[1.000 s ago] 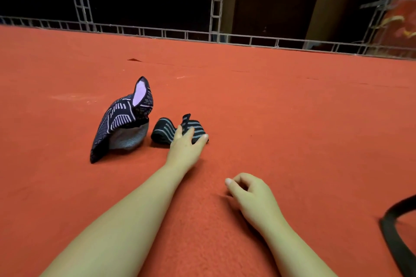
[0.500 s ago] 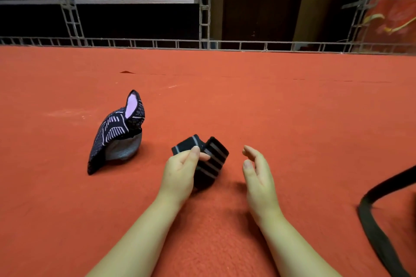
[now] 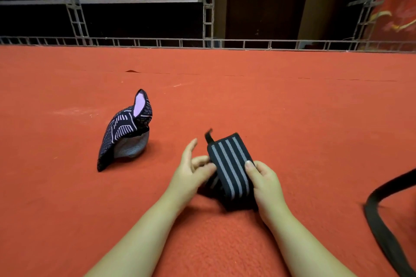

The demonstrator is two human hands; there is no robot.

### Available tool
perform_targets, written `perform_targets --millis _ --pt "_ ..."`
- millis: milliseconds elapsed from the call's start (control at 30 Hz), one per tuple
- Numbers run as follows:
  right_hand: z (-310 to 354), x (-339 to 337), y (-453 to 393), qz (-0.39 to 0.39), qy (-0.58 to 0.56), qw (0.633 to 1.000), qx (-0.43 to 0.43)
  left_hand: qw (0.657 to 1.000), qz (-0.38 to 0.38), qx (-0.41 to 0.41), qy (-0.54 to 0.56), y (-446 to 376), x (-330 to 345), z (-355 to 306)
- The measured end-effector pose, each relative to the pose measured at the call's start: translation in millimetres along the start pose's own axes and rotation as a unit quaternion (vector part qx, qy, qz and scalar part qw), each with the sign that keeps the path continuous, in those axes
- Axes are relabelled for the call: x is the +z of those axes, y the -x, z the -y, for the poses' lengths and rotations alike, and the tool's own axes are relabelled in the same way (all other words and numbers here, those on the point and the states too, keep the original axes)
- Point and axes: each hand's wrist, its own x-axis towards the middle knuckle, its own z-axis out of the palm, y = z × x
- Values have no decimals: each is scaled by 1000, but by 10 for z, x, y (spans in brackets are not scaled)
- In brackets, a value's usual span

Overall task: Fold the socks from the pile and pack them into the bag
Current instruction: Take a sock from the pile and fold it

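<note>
Fingers (image 3: pixel 200 161) of my left hand (image 3: pixel 191 173) are lying loosely spread, touching the striped sock's (image 3: pixel 231 168) left edge at centre frame. Left of centre, the patterned bag (image 3: pixel 122 139) is sitting on the red carpet (image 3: pixel 292 119). My right hand (image 3: pixel 265 184) is pinching the sock's right edge, thumb on top. Sock looks soft, light, floppy; judging that edge grips will be holding best while folding.

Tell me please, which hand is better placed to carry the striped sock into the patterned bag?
Probably the left hand: the bag lies on its side, though the right hand has the grip on the striped sock.
</note>
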Motion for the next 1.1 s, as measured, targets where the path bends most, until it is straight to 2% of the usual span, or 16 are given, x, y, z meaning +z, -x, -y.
perform_targets --millis 100,233,300,400,467,600,767,900,1100 --pt "-14 -29 -16 -4 -17 998 62 997 23 -46 -57 -15 13 74" --pt "-37 -36 -53 -4 -4 995 95 997 0 -54 -48 -20 32 81" --pt "-46 -45 -85 -48 -32 992 111 998 -13 -39 -46 -18 33 49" --pt "-50 -143 -163 -133 -193 959 161 994 -108 -7 -25 -91 -102 71" --pt "-65 -205 -173 -148 -213 953 158 984 -180 -5 7 -130 -204 107" --pt "-30 -140 -98 -121 -140 979 90 978 -206 8 35 -149 -178 141" --pt "82 -117 4 -51 -218 971 88 964 -255 67 39 -197 -154 64" --pt "279 -323 50 -29 -237 967 88 972 -213 28 92 -331 -159 7" --pt "622 -804 333 59 -245 964 87 988 -84 -111 69 -102 221 -25"
